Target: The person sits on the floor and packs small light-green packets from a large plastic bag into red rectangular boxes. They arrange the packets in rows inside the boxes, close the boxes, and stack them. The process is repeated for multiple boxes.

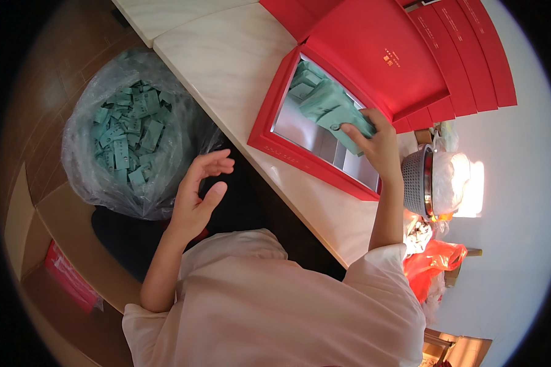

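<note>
My right hand [375,140] grips a bundle of green packets [337,114] inside an open red gift box [312,165], thumb on top and fingers at the far side. The box has a pale, divided inner tray, and more green packets [305,80] lie in its upper left part. Its red lid [381,59] stands folded back. My left hand [204,183] is raised beside the table edge with nothing in it, its thumb and fingers apart. To its left, a clear plastic bag [80,147] stands open, full of small green packets [133,124].
Several red boxes [477,55] stand stacked behind the lid. A grey perforated basket [415,183] and an orange-red plastic bag [431,261] are at the right. An open cardboard carton [82,229] holding a red package [69,275] stands at the lower left. The pale tabletop [220,55] runs diagonally.
</note>
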### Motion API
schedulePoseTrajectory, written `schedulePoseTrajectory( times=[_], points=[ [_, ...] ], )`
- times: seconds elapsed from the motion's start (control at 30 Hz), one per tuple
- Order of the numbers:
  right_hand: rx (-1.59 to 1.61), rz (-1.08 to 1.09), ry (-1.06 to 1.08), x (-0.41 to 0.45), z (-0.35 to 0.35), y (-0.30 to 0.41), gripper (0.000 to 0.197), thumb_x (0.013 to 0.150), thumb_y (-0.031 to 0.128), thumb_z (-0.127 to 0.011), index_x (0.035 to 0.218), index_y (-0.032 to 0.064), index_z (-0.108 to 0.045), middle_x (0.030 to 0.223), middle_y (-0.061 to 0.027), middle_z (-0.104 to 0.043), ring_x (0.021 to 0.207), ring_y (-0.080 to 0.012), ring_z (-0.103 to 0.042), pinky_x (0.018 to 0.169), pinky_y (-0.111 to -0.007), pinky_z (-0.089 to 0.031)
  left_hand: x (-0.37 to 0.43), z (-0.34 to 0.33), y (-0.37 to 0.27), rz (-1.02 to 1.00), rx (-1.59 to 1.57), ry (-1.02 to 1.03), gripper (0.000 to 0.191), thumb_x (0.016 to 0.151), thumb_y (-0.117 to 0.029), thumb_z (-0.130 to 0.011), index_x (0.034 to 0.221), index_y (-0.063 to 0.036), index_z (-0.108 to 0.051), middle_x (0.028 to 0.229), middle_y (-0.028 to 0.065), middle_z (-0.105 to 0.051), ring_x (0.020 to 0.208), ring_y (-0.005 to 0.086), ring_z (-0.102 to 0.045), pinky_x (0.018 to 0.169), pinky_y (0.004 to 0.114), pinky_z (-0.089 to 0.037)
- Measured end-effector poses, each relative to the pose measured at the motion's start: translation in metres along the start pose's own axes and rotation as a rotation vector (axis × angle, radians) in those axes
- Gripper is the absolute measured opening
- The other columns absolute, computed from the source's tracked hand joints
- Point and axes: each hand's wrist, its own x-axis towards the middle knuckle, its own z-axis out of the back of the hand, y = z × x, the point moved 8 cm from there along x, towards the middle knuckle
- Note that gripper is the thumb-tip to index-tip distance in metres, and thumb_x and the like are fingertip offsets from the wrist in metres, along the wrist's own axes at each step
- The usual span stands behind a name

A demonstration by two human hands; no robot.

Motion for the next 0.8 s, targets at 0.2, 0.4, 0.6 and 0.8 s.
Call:
schedulePoseTrajectory(
  times=[0.2,0.4,0.6,0.8],
  points=[
    [-0.398,0.198,-0.108,0.033,-0.052,0.007,0.054,0.073,0.045,-0.075,0.100,0.0016,-0.059,0.091,-0.0132,-0.061,0.079,-0.0289,-0.062,0.063,-0.037,-0.051,-0.022,0.012,0.029,0.152,-0.065,-0.075,0.032,0.094,-0.012,-0.052,0.125,-0.0026,-0.051,0.110,0.0087,-0.059,0.101,0.0154,-0.057,0.093,0.029,-0.041],
    [-0.578,0.262,-0.058,0.030,-0.095,-0.003,0.096,0.072,0.051,-0.073,0.144,0.0041,-0.031,0.139,-0.0274,-0.037,0.118,-0.0406,-0.045,0.095,-0.048,-0.041,-0.030,0.017,0.045,0.219,-0.058,-0.103,0.030,0.095,-0.008,-0.047,0.124,-0.0006,-0.050,0.108,0.0098,-0.057,0.099,0.0160,-0.055,0.094,0.030,-0.042],
    [-0.358,0.179,0.127,0.039,-0.094,-0.013,0.102,0.073,0.050,-0.074,0.147,0.0015,-0.022,0.147,-0.0278,-0.025,0.138,-0.0422,-0.023,0.111,-0.048,-0.024,-0.028,0.020,0.064,0.286,-0.113,-0.101,0.030,0.096,-0.007,-0.047,0.124,-0.0008,-0.050,0.108,0.0092,-0.057,0.099,0.0158,-0.055,0.094,0.029,-0.042],
    [-0.241,0.291,-0.026,0.021,-0.072,0.036,0.094,0.076,0.042,-0.075,0.145,0.0002,-0.026,0.148,-0.0279,-0.025,0.138,-0.0417,-0.024,0.111,-0.050,-0.022,-0.036,0.053,0.077,0.285,-0.117,-0.194,0.031,0.097,-0.014,-0.049,0.125,-0.0012,-0.049,0.108,0.0084,-0.058,0.102,0.0155,-0.056,0.094,0.030,-0.042]
  ],
)
